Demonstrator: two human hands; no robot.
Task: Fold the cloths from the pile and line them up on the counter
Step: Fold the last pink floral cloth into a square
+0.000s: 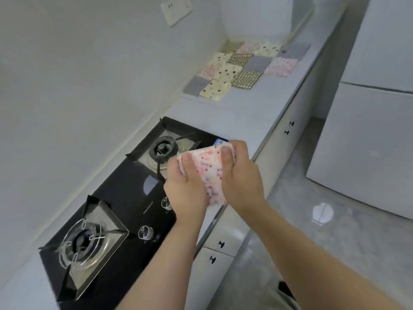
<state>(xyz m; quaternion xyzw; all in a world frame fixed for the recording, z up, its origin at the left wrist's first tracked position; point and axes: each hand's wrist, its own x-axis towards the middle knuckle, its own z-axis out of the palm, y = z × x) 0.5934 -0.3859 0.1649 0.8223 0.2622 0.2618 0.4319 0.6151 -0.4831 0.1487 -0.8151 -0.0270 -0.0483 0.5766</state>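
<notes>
- Fingers (186, 161) of both hands are curled around one small speckled cloth (210, 173). We see each thumb pressed on its upper face, with the other fingers tucked out of sight beneath it.
- The left hand (186, 186) pinches the cloth's left edge and the right hand (242, 175) pinches its right edge, the two hands close together with the cloth bunched between them.
- We see the cloth as white and pink with small red and purple dots. It is held in the air over the front edge of the counter (234, 113), above the near side of a black gas hob (134, 186).
- The hob is set into the counter and has two burners, one far (163, 148) and one near (82, 240). Two round knobs (145, 232) sit along its front.
- At the far end of the counter we find the folded cloths (243, 68), well apart from the hands. They lie flat in rows, edge to edge, against the wall. We make out grey ones, cream ones with dark dots, checked ones and pink patterned ones.
- A white wall socket (176, 8) sits high on the wall.
- Below the counter are white cabinet doors with small dark handles (221, 243). A white refrigerator (368, 130) stands to the right on a grey floor (312, 231).
</notes>
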